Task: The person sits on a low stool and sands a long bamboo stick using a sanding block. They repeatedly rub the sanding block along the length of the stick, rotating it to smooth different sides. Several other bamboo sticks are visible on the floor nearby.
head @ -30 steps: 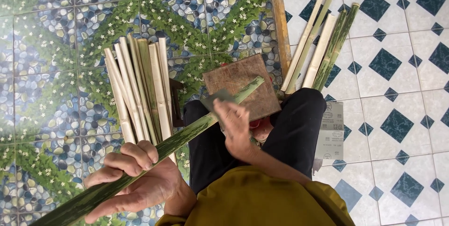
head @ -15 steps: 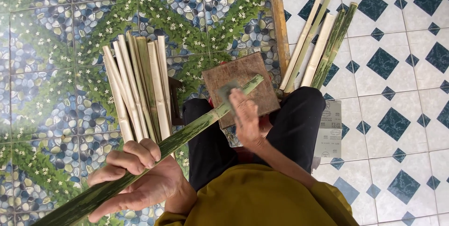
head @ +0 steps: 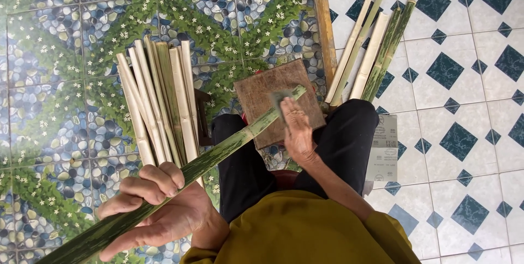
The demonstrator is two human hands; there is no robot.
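Green bamboo strip runs diagonally from near left to the wooden block on the lap. Left hand grips its near end, fingers curled around it. Right hand presses flat on the far end, apparently holding a small abrasive pad. Split slats lie left.

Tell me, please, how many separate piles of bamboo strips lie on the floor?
2: a left pile on the pebble-pattern tiles beside the knee, and a right pile on the white diamond tiles. Strips within each overlap.
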